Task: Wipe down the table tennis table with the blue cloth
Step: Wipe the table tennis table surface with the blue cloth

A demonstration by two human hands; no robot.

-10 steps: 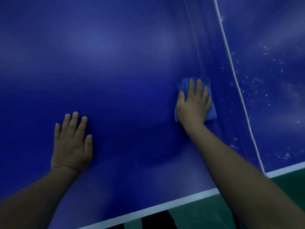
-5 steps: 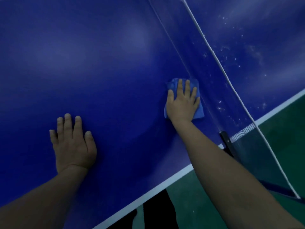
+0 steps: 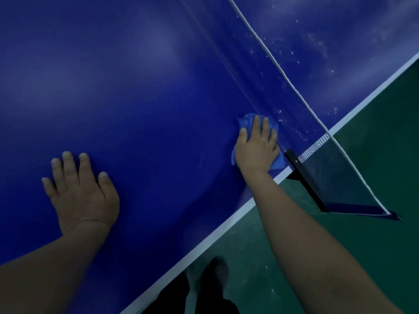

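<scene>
Head view: one blue desk (image 3: 136, 91) filled most of frame, white edge line running diagonally, green floor (image 3: 340, 245) beyond. One net (image 3: 317, 123) crossed the desk, clamped by one black post (image 3: 303, 175) at the edge; far half past it showed white specks. Two hands were in view. Left hand (image 3: 79, 191) lay flat on the desk, fingers straight and spread, holding nothing. Right hand (image 3: 257, 148) pressed flat, fingers extended, on one blue cloth (image 3: 246, 121), which sat on the desk just beside the net base and near the post and edge. Cloth looked soft, light and limp, and would likely bunch under push. Best handled with a flat palm over its middle, not pinched.
</scene>
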